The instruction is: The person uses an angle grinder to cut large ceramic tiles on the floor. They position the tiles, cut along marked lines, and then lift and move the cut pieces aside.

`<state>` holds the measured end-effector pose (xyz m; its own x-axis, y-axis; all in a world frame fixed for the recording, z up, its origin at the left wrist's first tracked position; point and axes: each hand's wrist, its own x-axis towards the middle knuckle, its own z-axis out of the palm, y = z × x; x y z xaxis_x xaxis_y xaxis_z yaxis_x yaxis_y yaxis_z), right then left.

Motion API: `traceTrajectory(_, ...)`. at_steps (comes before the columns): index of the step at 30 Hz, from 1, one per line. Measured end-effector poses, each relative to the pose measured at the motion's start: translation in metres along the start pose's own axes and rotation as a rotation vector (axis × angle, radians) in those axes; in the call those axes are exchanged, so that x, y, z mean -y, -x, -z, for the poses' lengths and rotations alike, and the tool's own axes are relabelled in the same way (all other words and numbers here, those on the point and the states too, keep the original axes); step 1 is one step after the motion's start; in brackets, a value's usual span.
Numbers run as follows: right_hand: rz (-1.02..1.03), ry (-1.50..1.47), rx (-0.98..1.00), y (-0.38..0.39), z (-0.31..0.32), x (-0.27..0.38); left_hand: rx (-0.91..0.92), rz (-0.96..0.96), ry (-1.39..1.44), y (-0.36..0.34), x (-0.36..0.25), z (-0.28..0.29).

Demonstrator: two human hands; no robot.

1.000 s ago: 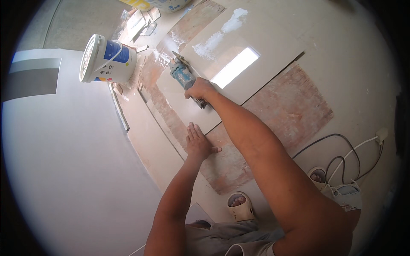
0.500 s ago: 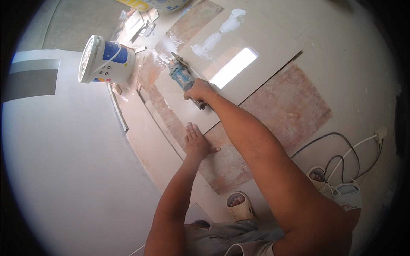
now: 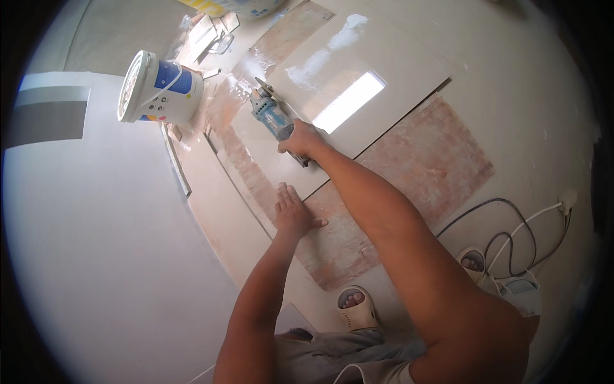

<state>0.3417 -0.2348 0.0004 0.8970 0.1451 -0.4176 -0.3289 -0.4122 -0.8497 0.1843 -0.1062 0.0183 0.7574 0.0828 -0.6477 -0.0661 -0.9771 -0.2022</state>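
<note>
My right hand (image 3: 303, 139) is wrapped round the body of a blue-green angle grinder (image 3: 272, 116). The grinder's disc end points away from me, over a glossy pale tile (image 3: 355, 137). White dust or powder is smeared on the tile's far part, and a bright window reflection crosses its middle. Fingers stretched out and thumb spread, my left hand (image 3: 295, 212) rests by the tile's near corner, on the edge of the reddish bare patch (image 3: 425, 147). Whether the disc touches the tile I cannot tell.
A white bucket (image 3: 173, 96) with a blue label stands at the left, beside the pale wall (image 3: 121, 224). Tile offcuts (image 3: 201, 38) lie beyond it. Dark and white cords (image 3: 511, 233) loop on the floor at right, near my sandalled feet (image 3: 355, 307).
The grinder and my right hand have shifted very slightly, mostly with the whole view. My left hand stays in the same place.
</note>
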Motion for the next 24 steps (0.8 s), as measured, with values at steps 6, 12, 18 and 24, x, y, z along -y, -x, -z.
traceTrajectory(6, 0.075, 0.005, -0.016, 0.039, -0.013, -0.023, -0.001, -0.031, 0.048, 0.001, 0.003, 0.0)
traceTrajectory(12, 0.068, 0.016, -0.043, 0.115, -0.022, -0.057, -0.023, -0.096, -0.008, 0.016, 0.003, 0.001)
traceTrajectory(18, 0.19, 0.037, -0.164, 0.154, -0.028, -0.083, -0.265, -0.383, 0.021, 0.044, -0.001, -0.028)
traceTrajectory(24, 0.21, -0.055, -0.156, 0.182, -0.022, -0.089, -0.319, -0.506, -0.083, 0.056, -0.016, -0.041)
